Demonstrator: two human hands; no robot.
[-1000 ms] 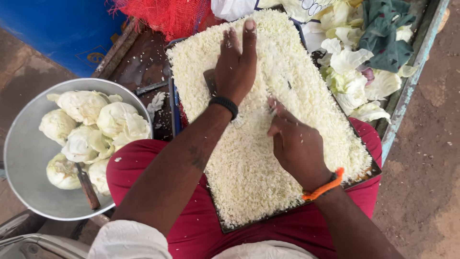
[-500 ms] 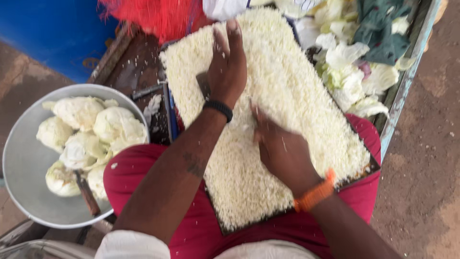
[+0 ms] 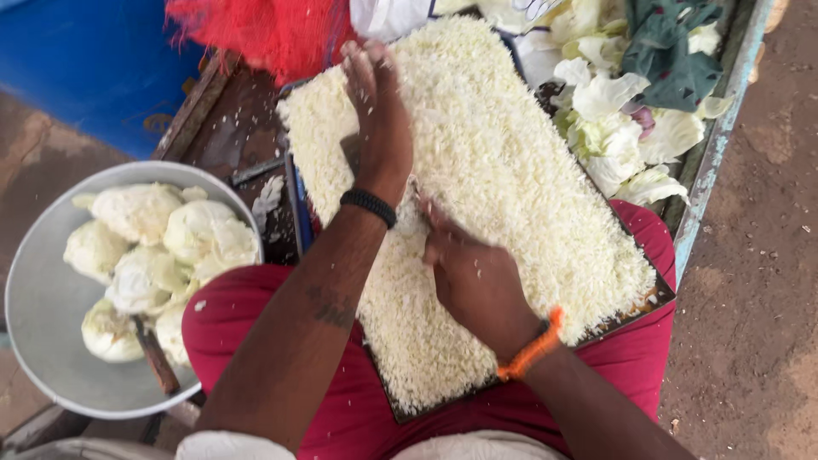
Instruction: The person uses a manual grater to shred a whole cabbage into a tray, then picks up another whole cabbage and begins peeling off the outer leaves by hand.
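A thick heap of finely shredded white cabbage (image 3: 520, 170) covers a dark flat tray (image 3: 658, 298) that rests on my lap, over a red cloth (image 3: 247, 324). My left hand (image 3: 379, 119), a black band at its wrist, lies stretched out flat on the far left part of the heap, fingers together. A small dark flat piece (image 3: 349, 153) shows beside its palm. My right hand (image 3: 473, 277), with an orange band at the wrist, is curled and blurred in the middle of the heap. Shreds hide whatever is in it.
To my left, a round metal bowl (image 3: 34, 281) holds several pale cabbage chunks (image 3: 145, 247) and a wooden-handled tool (image 3: 158, 362). Loose cabbage leaves (image 3: 613, 128) and a green cloth (image 3: 673, 51) lie at the far right, by a blue-edged wooden rim (image 3: 711, 162). Behind is a red mesh bag (image 3: 273, 30).
My right hand has moved left and closer to my left wrist, now blurred, with bits of cabbage flying. My left hand stays stretched on the heap.
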